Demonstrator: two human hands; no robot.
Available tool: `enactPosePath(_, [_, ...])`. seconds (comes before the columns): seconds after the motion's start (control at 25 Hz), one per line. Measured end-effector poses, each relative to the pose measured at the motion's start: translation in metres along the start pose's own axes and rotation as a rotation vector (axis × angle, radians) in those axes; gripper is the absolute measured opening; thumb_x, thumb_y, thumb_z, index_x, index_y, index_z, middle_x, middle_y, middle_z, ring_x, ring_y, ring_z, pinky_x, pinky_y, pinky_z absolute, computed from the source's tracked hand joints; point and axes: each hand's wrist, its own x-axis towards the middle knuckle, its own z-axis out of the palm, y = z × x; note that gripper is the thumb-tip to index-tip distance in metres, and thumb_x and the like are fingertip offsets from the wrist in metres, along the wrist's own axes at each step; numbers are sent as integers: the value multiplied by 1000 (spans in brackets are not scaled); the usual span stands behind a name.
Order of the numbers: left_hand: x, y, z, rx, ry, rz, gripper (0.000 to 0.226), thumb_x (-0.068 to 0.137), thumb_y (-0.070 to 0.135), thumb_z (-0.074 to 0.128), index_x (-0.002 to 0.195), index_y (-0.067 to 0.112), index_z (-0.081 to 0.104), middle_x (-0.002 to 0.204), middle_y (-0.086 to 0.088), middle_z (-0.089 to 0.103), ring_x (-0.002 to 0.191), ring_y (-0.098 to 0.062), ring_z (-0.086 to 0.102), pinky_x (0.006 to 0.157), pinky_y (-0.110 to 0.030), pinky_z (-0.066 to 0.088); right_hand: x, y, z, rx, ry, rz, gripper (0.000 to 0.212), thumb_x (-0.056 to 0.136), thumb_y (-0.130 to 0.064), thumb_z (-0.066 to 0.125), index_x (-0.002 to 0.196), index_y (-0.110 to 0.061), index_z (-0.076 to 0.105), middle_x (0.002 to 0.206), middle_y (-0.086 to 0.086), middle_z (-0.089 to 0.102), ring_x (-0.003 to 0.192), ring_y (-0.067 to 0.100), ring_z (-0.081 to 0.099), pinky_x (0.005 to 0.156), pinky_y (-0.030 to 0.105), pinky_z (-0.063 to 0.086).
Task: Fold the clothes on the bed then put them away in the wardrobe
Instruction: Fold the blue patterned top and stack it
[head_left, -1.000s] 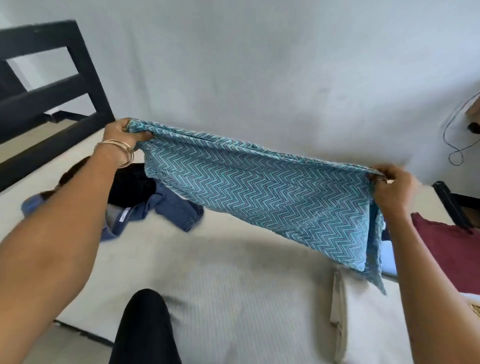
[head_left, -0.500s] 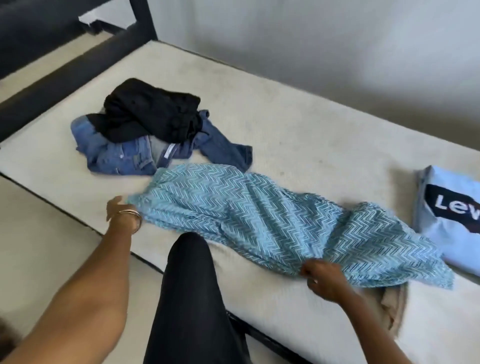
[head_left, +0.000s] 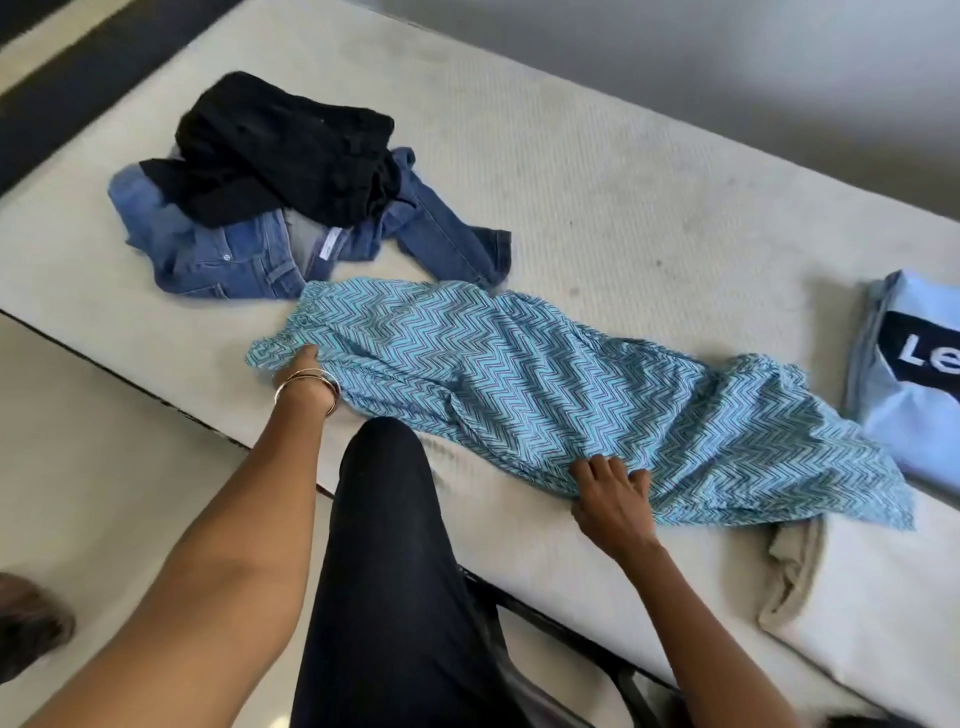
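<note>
Garment (head_left: 545, 395) now flat on bed (head_left: 649, 208), both hands still gripping edges.

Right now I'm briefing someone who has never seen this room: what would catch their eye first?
The turquoise zigzag garment spread along the mattress's near edge, the left hand at one end and the right hand gripping its near hem. Behind it, a crumpled black garment lies on blue jeans. At the right edge sits a folded light blue shirt.
</note>
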Motion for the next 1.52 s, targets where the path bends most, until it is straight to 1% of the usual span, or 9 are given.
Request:
enactPosePath(0.16, [-30, 17, 7, -121, 22, 122, 18, 91, 24, 63, 98, 9, 56, 96, -6, 64, 79, -25, 67, 62, -36, 56, -4, -12, 6, -46, 203, 6, 25, 63, 5, 71, 83, -5, 60, 74, 12, 54, 66, 32, 53, 63, 42, 41])
enactPosePath(0.36, [2, 30, -33, 70, -31, -19, 39, 90, 36, 62, 123, 16, 56, 118, -9, 64, 106, -32, 63, 90, -53, 50, -10, -36, 18, -8, 227, -57, 48, 54, 13, 74, 98, -2, 61, 88, 17, 55, 78, 36, 54, 63, 44, 45])
enactPosePath(0.56, [1, 1, -54, 88, 46, -35, 48, 89, 22, 65, 133, 11, 47, 123, -10, 61, 97, -29, 65, 62, -46, 56, -15, -40, 22, 5, 273, 7, 38, 69, 7, 62, 105, -7, 62, 93, 13, 52, 88, 33, 48, 74, 47, 41])
enactPosePath(0.76, [-78, -9, 3, 901, 449, 360, 83, 80, 19, 72, 146, 15, 22, 147, -22, 24, 133, -41, 29, 105, -52, 33, -27, -20, 19, 415, 340, 315, 21, 89, -32, 61, 89, -12, 63, 88, 11, 54, 89, 33, 47, 74, 46, 39])
enactPosePath(0.92, [-134, -81, 51, 1370, -216, 1064, 35, 83, 9, 61, 117, 10, 62, 125, -21, 47, 114, -41, 47, 95, -45, 41, -44, 21, 2, 991, 565, 1051, 39, 100, -29, 47, 89, 5, 64, 86, 27, 61, 86, 43, 57, 71, 41, 38])
enactPosePath(1.04, [-191, -155, 78, 1494, -967, 1158, 19, 86, 8, 64, 104, 6, 70, 107, -19, 59, 101, -36, 57, 90, -39, 45, -48, 65, 4, 1226, 461, 1486, 47, 97, -41, 53, 90, 1, 70, 83, 23, 69, 81, 38, 66, 76, 39, 51])
enactPosePath(1.12, [-226, -205, 88, 1615, -1201, 1110, 24, 89, 16, 63, 110, 7, 69, 111, -16, 59, 105, -32, 56, 90, -36, 44, -42, 87, 5, 1508, 468, 1629, 40, 89, -44, 66, 89, -3, 69, 85, 13, 71, 81, 32, 69, 79, 46, 58])
enactPosePath(1.32, [-277, -300, 102, 1976, -1120, 1289, 51, 88, 26, 61, 135, 20, 44, 125, -10, 52, 109, -34, 57, 86, -44, 48, -29, 117, -17, 2045, 611, 1456, 33, 78, -10, 79, 107, -8, 65, 107, 11, 70, 91, 29, 67, 67, 36, 55])
enactPosePath(1.52, [-291, -313, 110, 1850, -1099, 1338, 40, 91, 18, 52, 130, 17, 48, 115, -18, 60, 100, -39, 61, 77, -42, 48, -28, 148, -32, 2262, 832, 1270, 20, 87, -4, 69, 102, -16, 63, 110, 12, 70, 92, 27, 67, 78, 43, 57])
